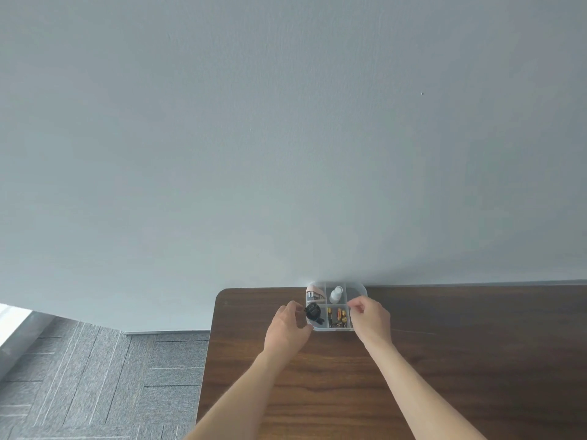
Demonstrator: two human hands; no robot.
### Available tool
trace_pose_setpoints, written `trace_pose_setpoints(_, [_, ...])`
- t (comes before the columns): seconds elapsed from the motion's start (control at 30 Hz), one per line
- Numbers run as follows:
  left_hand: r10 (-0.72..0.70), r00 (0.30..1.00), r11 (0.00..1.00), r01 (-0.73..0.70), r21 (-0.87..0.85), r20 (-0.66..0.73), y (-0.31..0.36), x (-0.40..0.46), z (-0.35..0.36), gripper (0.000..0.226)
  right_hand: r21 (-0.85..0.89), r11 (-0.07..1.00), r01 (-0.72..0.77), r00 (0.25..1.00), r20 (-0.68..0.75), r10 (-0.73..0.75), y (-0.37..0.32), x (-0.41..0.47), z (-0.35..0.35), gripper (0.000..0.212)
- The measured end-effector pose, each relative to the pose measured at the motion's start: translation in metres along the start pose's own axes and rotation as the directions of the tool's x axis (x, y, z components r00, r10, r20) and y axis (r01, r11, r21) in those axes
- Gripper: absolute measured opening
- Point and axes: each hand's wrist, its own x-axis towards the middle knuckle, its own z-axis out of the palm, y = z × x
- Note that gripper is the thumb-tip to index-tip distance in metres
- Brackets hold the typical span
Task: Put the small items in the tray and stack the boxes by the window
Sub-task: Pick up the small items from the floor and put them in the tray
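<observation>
A clear plastic tray (359, 289) with several compartments sits at the far edge of the wooden table (444, 360), against the wall. In it I see a small white bottle (335, 294), several batteries (337, 316), a black round item (313, 311) and a pinkish roll (314, 293). My left hand (287, 328) is at the tray's left side, fingers curled near the black item. My right hand (371, 319) is at the tray's right side, thumb and fingers pinched close together over its rim. Whether either hand grips anything is unclear. No boxes are in view.
A plain grey wall (286, 138) rises right behind the table. Grey carpet tiles (95, 376) cover the floor left of the table's rounded corner. Bright light from a window area (12, 322) shows at the far left edge.
</observation>
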Motion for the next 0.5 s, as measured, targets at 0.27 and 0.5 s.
trace_pose_setpoints(0.27, [-0.121, 0.985, 0.968, 0.09, 0.235, 0.123, -0.022, -0.04, -0.03, 0.051, -0.261, 0.93, 0.26, 0.953, 0.225, -0.204, -0.005, -0.034, 0.0, 0.022])
trace_pose_setpoints(0.5, [-0.149, 0.986, 0.953, 0.124, 0.275, 0.073, -0.059, -0.106, -0.073, 0.047, -0.387, 0.745, 0.543, 0.806, 0.491, -0.332, -0.043, -0.094, 0.042, 0.031])
